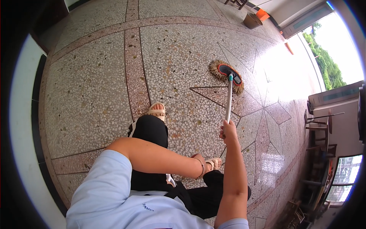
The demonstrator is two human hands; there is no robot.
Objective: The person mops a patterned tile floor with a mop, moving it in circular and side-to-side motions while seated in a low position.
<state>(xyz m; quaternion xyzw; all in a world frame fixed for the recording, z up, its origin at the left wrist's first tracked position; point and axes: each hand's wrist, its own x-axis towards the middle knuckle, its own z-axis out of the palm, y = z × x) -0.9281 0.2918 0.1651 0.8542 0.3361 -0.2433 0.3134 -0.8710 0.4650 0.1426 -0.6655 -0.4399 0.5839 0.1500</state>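
Note:
My right hand (229,132) grips the metal handle (228,103) of a mop. The handle runs forward to a teal joint (230,76) and a flat oval mop head (226,70), which rests on the floor with shaggy tan fringe and an orange-red rim. Below my right hand, the rest of the handle cannot be made out. My left arm reaches across my body, with a bracelet (202,168) at the wrist. The left hand (197,156) is near my right sandal (214,163) in the picture; its fingers are mostly hidden, so its hold is unclear.
Speckled terrazzo floor (174,57) with inlaid dark lines surrounds me. A brown bucket (252,21) stands at the far right beside an orange object (262,14). An open doorway (328,54) lets in glare. Wooden chairs (321,128) line the right side; a white wall (24,120) bounds the left.

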